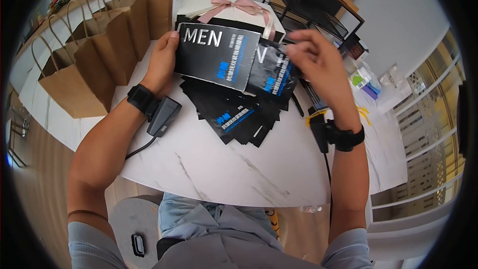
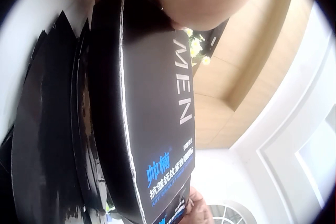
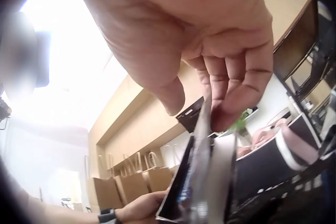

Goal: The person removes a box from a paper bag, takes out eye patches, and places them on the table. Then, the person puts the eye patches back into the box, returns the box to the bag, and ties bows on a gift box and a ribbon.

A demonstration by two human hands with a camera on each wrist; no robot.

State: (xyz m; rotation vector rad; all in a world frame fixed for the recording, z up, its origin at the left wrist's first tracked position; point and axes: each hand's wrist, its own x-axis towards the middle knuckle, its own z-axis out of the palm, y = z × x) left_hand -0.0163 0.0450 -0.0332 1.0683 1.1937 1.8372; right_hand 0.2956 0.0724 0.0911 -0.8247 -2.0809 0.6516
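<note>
My left hand [image 1: 163, 63] grips the left edge of a black box [image 1: 209, 55] marked MEN, with the thumb on its front. From the box's right end sticks out a black sachet [image 1: 273, 72] with blue and white print. My right hand [image 1: 318, 62] is at the outer end of that sachet. In the right wrist view its fingers [image 3: 231, 106] touch the sachet's edge, while the thumb stands apart from it. Below the box, several more black sachets [image 1: 234, 119] lie fanned in a pile on the white marbled table [image 1: 184, 169].
Brown paper bags [image 1: 82, 79] with handles stand in a row on the left. Behind the box is a white and black gift box [image 1: 194, 6] with a pink ribbon bow [image 1: 239, 4]. A tissue pack [image 1: 362, 80] lies at right. A dark shelf rack [image 1: 311, 7] stands beyond the table.
</note>
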